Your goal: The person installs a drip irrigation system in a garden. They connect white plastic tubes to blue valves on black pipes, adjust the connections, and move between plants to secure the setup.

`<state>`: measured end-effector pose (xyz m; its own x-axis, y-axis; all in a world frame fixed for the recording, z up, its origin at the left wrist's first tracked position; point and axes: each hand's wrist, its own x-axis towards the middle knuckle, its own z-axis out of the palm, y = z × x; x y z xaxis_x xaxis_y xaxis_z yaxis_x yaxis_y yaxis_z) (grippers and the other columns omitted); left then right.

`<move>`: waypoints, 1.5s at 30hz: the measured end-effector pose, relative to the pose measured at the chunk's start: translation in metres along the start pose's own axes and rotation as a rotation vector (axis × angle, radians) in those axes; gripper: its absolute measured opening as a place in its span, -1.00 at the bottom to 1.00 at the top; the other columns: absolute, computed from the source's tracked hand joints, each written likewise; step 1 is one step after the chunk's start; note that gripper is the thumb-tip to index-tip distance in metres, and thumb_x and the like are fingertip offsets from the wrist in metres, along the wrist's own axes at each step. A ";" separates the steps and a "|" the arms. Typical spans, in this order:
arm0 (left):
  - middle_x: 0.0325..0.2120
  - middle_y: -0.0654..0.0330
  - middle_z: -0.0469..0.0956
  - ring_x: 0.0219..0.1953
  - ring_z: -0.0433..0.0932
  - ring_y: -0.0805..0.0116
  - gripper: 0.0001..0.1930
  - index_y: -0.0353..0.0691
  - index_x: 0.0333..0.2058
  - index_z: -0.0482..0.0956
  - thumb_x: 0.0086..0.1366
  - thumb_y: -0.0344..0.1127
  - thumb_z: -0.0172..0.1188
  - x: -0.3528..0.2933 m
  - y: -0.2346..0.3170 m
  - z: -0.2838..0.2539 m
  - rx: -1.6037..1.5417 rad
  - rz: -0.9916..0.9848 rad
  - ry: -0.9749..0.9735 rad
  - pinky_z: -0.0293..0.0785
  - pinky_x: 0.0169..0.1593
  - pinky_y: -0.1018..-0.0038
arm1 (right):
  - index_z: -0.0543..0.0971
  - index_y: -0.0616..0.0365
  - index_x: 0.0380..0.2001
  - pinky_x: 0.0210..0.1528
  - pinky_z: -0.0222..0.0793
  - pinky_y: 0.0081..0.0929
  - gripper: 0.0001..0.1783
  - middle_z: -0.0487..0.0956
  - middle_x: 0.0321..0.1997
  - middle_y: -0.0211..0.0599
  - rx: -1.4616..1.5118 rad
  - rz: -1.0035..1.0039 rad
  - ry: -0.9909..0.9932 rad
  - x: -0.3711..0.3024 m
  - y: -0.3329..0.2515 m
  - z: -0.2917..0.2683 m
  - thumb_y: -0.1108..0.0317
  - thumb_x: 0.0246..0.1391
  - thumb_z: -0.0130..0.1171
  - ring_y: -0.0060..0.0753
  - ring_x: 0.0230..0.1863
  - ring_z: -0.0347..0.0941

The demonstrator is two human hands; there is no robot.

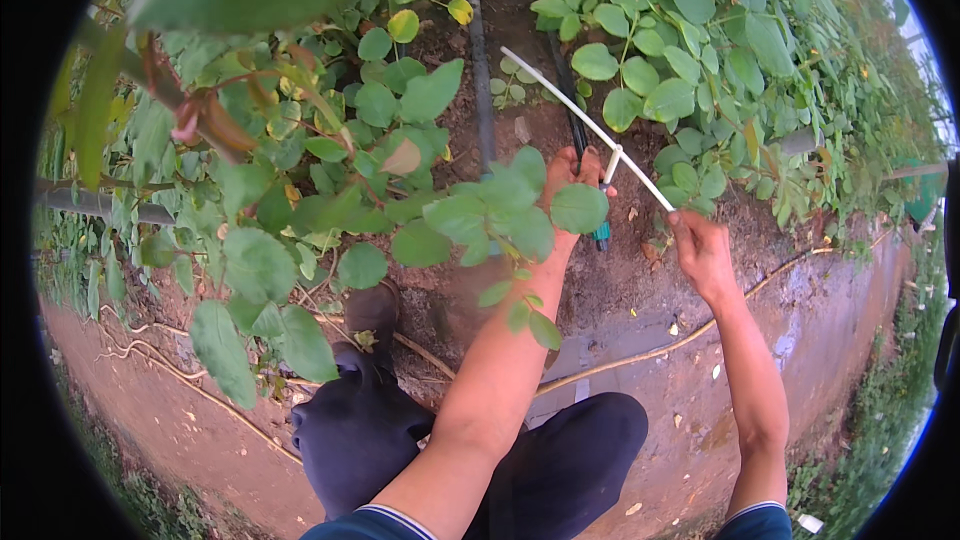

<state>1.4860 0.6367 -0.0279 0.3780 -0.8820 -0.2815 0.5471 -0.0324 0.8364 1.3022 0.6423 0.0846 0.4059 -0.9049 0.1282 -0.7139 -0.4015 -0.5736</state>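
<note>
My left hand (572,172) reaches forward past the leaves and grips a tool with a teal handle (602,232), partly hidden by a round leaf. The tool's pale tip (611,166) touches a thin white tube (580,117) that slants from upper left down to the right. My right hand (700,245) pinches the lower end of that white tube. Both hands hover over a raised soil bed (640,270).
Two black drip hoses (478,50) run along the soil between leafy rose plants (330,190). A grey pipe (100,204) lies at the left. A thin orange cord (680,342) crosses the bed's concrete wall. My dark trousers and shoe (372,312) are below.
</note>
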 end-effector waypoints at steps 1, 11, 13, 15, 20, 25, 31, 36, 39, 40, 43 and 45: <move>-0.54 0.19 0.50 -0.66 0.54 0.43 -0.78 -0.33 -0.30 0.40 0.39 -0.25 0.01 0.000 0.001 0.001 0.023 0.067 0.006 0.44 -0.58 0.54 | 0.57 0.31 -0.35 -0.61 0.12 -0.49 -0.76 0.31 -0.72 -0.26 -0.095 0.106 -0.029 0.000 0.000 0.000 0.32 0.23 0.09 -0.48 -0.69 0.22; -0.50 0.17 0.53 -0.61 0.54 0.43 -0.77 -0.34 -0.27 0.43 0.37 -0.25 0.05 -0.009 -0.005 0.003 -0.064 0.075 0.072 0.45 -0.56 0.55 | 0.57 0.31 -0.36 -0.58 0.20 -0.38 -0.77 0.39 -0.70 -0.12 -0.018 -0.014 0.035 0.007 -0.013 -0.004 0.33 0.21 0.08 -0.25 -0.68 0.29; -0.53 0.21 0.50 -0.62 0.53 0.45 -0.78 -0.33 -0.26 0.42 0.36 -0.24 0.05 -0.006 -0.009 0.001 -0.152 0.095 0.044 0.44 -0.56 0.56 | 0.57 0.34 -0.36 -0.61 0.10 -0.44 -0.70 0.29 -0.75 -0.25 -0.196 0.018 -0.099 0.015 -0.015 0.000 0.27 0.26 0.06 -0.51 -0.70 0.14; -0.53 0.23 0.49 -0.61 0.53 0.45 -0.78 -0.32 -0.24 0.41 0.36 -0.25 0.04 -0.005 -0.012 0.000 -0.280 0.001 0.039 0.45 -0.56 0.56 | 0.56 0.33 -0.34 -0.60 0.10 -0.44 -0.70 0.29 -0.74 -0.26 -0.115 -0.079 -0.048 0.019 -0.019 0.003 0.26 0.27 0.05 -0.48 -0.70 0.14; -0.51 0.24 0.48 -0.58 0.54 0.45 -0.78 -0.32 -0.21 0.39 0.37 -0.26 0.02 -0.007 -0.016 -0.001 -0.297 0.014 0.028 0.48 -0.53 0.56 | 0.56 0.31 -0.30 -0.59 0.16 -0.51 -0.66 0.37 -0.71 -0.35 -0.062 -0.055 -0.031 0.033 -0.029 0.013 0.20 0.29 0.01 -0.58 -0.66 0.23; -0.49 0.23 0.49 -0.58 0.55 0.44 -0.78 -0.31 -0.21 0.38 0.37 -0.25 0.01 -0.010 -0.020 0.000 -0.253 0.070 0.112 0.51 -0.51 0.56 | 0.56 0.31 -0.26 -0.56 0.23 -0.57 -0.64 0.41 -0.67 -0.39 -0.048 -0.003 -0.025 0.052 -0.029 0.034 0.18 0.30 0.00 -0.61 -0.63 0.30; -0.56 0.25 0.48 -0.60 0.52 0.46 -0.80 -0.30 -0.26 0.39 0.38 -0.25 0.02 -0.009 -0.018 0.002 -0.276 0.049 0.114 0.48 -0.54 0.57 | 0.56 0.32 -0.24 -0.59 0.23 -0.50 -0.75 0.50 -0.63 -0.28 -0.006 -0.231 0.150 0.069 -0.034 0.055 0.31 0.25 0.05 -0.57 -0.63 0.32; -0.58 0.27 0.48 -0.63 0.49 0.52 -0.80 -0.28 -0.33 0.42 0.38 -0.25 0.02 -0.013 -0.005 0.007 -0.034 0.017 0.162 0.44 -0.57 0.59 | 0.54 0.32 -0.40 -0.60 0.21 -0.47 -0.76 0.42 -0.71 -0.31 0.095 -0.174 0.166 0.074 -0.051 0.055 0.35 0.24 0.04 -0.53 -0.68 0.28; -0.57 0.27 0.48 -0.63 0.48 0.52 -0.80 -0.28 -0.33 0.41 0.38 -0.24 0.04 -0.014 -0.002 0.005 -0.006 0.026 0.158 0.44 -0.56 0.60 | 0.51 0.32 -0.45 -0.59 0.20 -0.49 -0.73 0.41 -0.71 -0.33 0.030 -0.079 0.082 0.077 -0.054 0.054 0.33 0.26 0.02 -0.57 -0.67 0.28; -0.57 0.27 0.48 -0.63 0.48 0.52 -0.79 -0.28 -0.33 0.42 0.38 -0.24 0.04 -0.014 -0.003 0.004 -0.006 0.056 0.152 0.44 -0.56 0.60 | 0.51 0.32 -0.45 -0.59 0.20 -0.49 -0.73 0.41 -0.71 -0.32 0.035 -0.041 0.081 0.077 -0.053 0.055 0.34 0.26 0.02 -0.56 -0.67 0.29; -0.57 0.27 0.49 -0.63 0.48 0.52 -0.79 -0.29 -0.33 0.42 0.37 -0.24 0.05 -0.013 -0.005 0.002 -0.177 0.076 0.137 0.43 -0.57 0.59 | 0.52 0.33 -0.42 -0.57 0.21 -0.46 -0.75 0.41 -0.71 -0.27 0.112 -0.059 0.138 0.080 -0.047 0.057 0.34 0.24 0.03 -0.49 -0.67 0.31; -0.56 0.26 0.50 -0.63 0.49 0.51 -0.79 -0.29 -0.33 0.42 0.37 -0.24 0.05 -0.012 -0.005 0.003 -0.382 -0.043 0.156 0.41 -0.58 0.59 | 0.54 0.33 -0.40 -0.56 0.22 -0.44 -0.77 0.44 -0.68 -0.23 -0.044 0.119 -0.012 0.084 -0.044 0.059 0.36 0.23 0.03 -0.48 -0.66 0.32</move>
<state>1.4767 0.6455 -0.0270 0.4412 -0.8011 -0.4045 0.7916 0.1351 0.5959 1.4016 0.5926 0.0727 0.3235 -0.9448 0.0519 -0.7815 -0.2977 -0.5482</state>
